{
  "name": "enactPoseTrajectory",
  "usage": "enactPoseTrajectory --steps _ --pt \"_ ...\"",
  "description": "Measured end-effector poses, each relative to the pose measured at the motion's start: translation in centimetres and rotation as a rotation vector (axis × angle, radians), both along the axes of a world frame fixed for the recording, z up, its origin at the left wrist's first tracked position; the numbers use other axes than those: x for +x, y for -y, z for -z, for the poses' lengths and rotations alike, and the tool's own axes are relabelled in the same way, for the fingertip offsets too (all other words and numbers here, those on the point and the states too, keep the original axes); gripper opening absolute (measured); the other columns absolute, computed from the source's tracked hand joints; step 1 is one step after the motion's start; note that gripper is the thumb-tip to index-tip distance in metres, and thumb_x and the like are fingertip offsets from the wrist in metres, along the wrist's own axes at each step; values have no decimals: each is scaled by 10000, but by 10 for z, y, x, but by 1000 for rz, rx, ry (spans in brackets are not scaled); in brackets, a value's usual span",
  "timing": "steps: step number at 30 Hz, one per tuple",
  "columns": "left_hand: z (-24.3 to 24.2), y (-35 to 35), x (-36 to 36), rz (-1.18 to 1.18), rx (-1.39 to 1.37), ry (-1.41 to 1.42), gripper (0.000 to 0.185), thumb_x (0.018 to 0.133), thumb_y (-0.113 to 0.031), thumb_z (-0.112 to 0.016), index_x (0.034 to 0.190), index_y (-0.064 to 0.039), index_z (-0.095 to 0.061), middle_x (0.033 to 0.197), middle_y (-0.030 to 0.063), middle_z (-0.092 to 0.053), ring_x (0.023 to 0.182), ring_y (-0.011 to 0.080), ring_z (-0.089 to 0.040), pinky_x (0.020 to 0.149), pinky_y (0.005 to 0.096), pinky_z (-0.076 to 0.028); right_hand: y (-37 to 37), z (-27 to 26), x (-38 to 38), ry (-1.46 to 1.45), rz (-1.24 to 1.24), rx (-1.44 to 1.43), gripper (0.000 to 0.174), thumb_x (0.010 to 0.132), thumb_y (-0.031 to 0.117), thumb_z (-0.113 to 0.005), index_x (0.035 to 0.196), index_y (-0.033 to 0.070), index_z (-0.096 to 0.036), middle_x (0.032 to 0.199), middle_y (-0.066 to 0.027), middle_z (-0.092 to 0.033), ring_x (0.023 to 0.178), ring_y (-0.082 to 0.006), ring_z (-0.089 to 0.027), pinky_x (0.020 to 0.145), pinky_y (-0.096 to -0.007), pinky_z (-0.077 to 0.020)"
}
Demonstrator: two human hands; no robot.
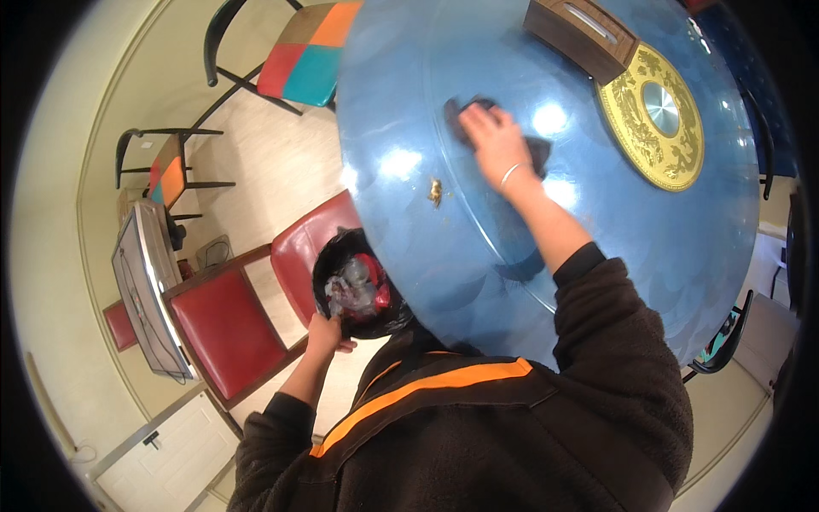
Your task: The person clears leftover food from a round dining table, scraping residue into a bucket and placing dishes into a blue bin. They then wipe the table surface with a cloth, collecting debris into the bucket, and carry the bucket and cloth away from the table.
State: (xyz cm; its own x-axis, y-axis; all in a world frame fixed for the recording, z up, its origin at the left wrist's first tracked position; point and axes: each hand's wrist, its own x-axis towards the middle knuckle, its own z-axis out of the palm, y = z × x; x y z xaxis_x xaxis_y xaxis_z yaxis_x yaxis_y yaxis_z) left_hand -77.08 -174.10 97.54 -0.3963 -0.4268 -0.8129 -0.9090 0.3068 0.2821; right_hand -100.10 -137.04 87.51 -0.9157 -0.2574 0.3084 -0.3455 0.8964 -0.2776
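Observation:
My right hand presses a dark cloth onto the glossy blue round tabletop; hand and cloth are blurred. A small clump of brownish food scraps lies on the table to the left of the cloth. Below the table's left edge, my left hand grips the rim of a trash bin lined with a black plastic bag. Crumpled clear plastic and red wrappers fill part of the bin.
A gold patterned turntable disc and a wooden tissue box occupy the table's far right. Red padded chairs stand left of the bin. Multicoloured chairs are farther off, near a flat-screen television.

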Motion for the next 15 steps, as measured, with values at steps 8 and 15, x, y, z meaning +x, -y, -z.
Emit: enactPoseTrajectory --steps 8,15 --pt "-5 -1 -9 17 -17 59 416 915 -180 -462 1036 218 -444 734 299 -605 566 372 -660 434 415 -572 73 -49 39 146 -113 -550 476 721 -61 -568 1170 97 -568 1196 -95 -552 1092 -328 -470 964 -396 -407" --pt "-7 -4 -9 37 44 67 347 873 -79 -408 1016 235 -445 759 318 -598 606 394 -662 457 441 -575 140 1 98 126 124 -166 369 791 79 -494 1146 152 -568 1264 -60 -511 1143 -330 -440 909 -422 -386"
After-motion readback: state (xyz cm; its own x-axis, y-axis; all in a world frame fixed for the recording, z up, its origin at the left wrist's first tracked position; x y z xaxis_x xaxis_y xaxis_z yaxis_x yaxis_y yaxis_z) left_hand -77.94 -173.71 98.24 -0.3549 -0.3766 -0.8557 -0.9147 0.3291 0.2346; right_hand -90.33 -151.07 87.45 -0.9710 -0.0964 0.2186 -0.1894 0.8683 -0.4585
